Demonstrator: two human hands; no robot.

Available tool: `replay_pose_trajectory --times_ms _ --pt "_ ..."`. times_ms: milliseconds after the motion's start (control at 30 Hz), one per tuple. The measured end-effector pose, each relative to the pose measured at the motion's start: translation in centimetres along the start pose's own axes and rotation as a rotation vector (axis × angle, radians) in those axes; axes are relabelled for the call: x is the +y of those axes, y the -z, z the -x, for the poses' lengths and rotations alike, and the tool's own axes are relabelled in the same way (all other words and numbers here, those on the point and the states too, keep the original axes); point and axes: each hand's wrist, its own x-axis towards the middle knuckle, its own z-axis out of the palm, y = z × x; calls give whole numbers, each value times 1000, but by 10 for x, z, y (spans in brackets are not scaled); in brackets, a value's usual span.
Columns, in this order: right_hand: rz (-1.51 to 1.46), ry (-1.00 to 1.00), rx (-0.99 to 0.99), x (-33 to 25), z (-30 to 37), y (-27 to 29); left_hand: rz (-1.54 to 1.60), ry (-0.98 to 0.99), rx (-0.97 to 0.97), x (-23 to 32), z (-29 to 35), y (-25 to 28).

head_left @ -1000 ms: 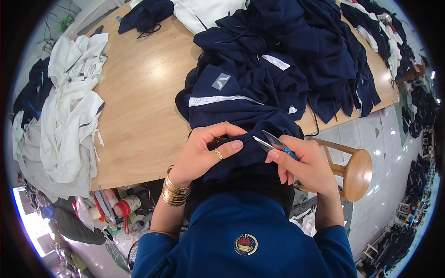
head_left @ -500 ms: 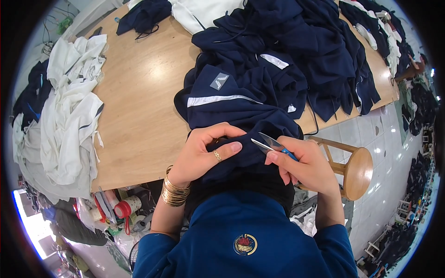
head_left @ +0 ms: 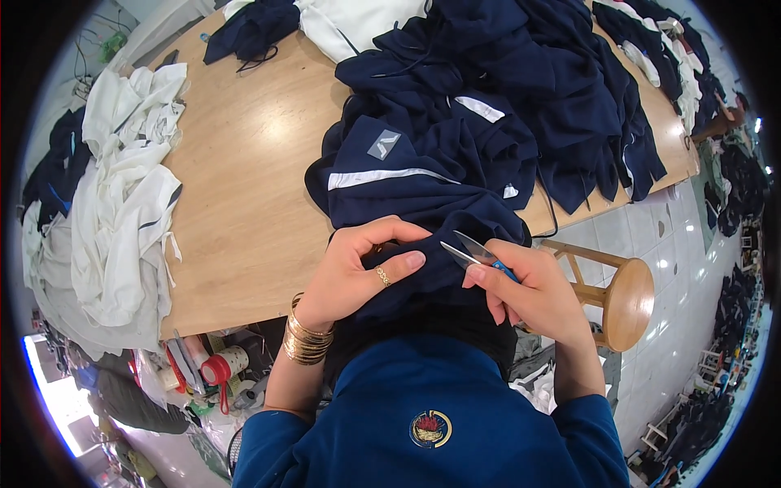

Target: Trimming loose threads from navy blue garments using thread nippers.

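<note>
A navy garment (head_left: 390, 195) with a white stripe and a grey patch lies over the table's front edge, its near part gathered in front of me. My left hand (head_left: 366, 264) grips a fold of it between thumb and fingers; gold bangles circle that wrist. My right hand (head_left: 525, 285) is closed round small thread snips (head_left: 480, 254) with blue on the handle. Their two blades stand apart, tips pointing left toward the held fold, just right of my left thumb. Whether the blades touch the cloth I cannot tell.
More navy clothing (head_left: 537, 73) is heaped at the far right of the wooden table (head_left: 244, 163). White garments (head_left: 122, 195) hang over its left edge. A round wooden stool (head_left: 630, 305) stands at right; a red-lidded cup (head_left: 224, 366) sits below the table at left.
</note>
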Motion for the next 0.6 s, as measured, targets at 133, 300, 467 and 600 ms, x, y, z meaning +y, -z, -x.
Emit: replay_pose_trajectory --times_ms 133,300,467,600 --pt "-2 41 37 2 1 -5 12 -7 9 1 0 0" --pt "-45 51 44 8 -1 -9 -8 2 4 4 -1 0" --pt "-517 123 58 12 -1 -7 22 12 2 0 0 -2" --pt "-59 284 363 14 -6 -14 78 53 14 2 1 -2"
